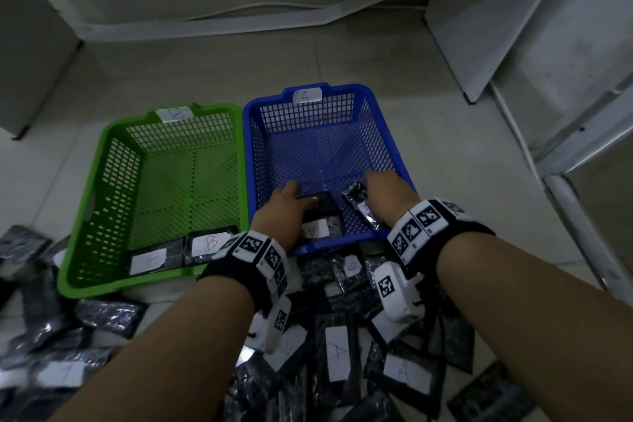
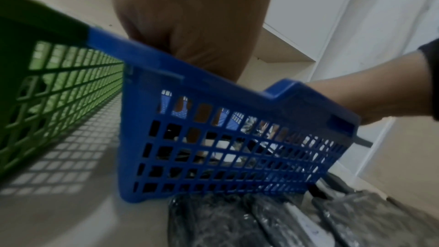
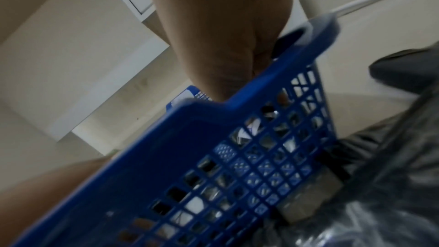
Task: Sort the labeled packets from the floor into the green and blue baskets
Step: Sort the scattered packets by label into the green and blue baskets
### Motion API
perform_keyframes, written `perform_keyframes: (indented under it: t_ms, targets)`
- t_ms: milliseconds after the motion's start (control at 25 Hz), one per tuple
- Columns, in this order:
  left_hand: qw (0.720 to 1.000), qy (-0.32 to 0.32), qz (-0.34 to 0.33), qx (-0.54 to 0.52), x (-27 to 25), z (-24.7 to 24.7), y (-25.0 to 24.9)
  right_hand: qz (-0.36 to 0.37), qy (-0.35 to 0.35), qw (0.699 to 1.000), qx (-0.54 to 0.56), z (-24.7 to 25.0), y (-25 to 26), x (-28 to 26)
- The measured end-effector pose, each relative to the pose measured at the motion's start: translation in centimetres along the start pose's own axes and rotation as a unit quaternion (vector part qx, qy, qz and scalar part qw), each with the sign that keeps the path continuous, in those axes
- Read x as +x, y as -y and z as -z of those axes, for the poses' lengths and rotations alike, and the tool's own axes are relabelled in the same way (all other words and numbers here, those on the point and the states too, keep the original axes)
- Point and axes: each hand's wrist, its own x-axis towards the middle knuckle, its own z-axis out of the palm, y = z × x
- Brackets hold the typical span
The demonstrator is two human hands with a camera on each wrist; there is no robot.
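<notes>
A green basket [image 1: 89,202] tagged B and a blue basket [image 1: 390,134] tagged A stand side by side on the floor. Both hands reach over the blue basket's near wall [image 2: 213,89]. My left hand [image 1: 284,205] holds a black packet labelled A [image 1: 317,228], thumb on top of it. My right hand [image 1: 387,192] holds a tilted silvery packet labelled A [image 1: 359,197] against its thumb side; its fingers are mostly hidden. Two packets lie at the green basket's near end, one labelled B [image 1: 209,245]. In both wrist views the basket's mesh [image 3: 166,147] hides the fingertips.
A heap of dark labelled packets [image 1: 337,353] covers the floor under my forearms and spreads to the left [image 1: 51,373]. White shelving [image 1: 496,27] stands at the back right, a grey cabinet [image 1: 27,44] at the left. A white cable [image 1: 260,5] runs along the wall.
</notes>
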Motion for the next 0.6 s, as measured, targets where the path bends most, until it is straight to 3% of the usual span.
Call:
perform_keyframes:
  t_ms: [160,280,360,400,520,600]
  targets:
    - [0.999,0.013,-0.046,-0.011,-0.2,0.4,0.5,-0.072,-0.034,0.986,0.146,-1.0,0.3,0.4]
    - [0.997,0.05,-0.058,0.002,-0.7,0.9,0.4,-0.045,0.012,0.985,0.166,-0.9,0.4,-0.4]
    - [0.996,0.044,-0.045,-0.062,-1.8,1.5,0.1,-0.016,0.016,0.984,0.179,0.0,0.7,-2.3]
    - [0.993,0.013,-0.04,-0.111,-2.7,1.7,-0.1,-0.003,-0.015,0.98,0.196,0.1,0.8,-3.7]
    - [0.953,-0.182,-0.066,-0.233,-6.5,0.9,-1.1,0.038,-0.192,0.946,0.257,-1.1,1.1,-9.1]
    - [0.933,-0.249,-0.103,-0.24,-9.5,-0.6,-1.9,0.056,-0.211,0.941,0.26,-2.9,1.0,-12.0]
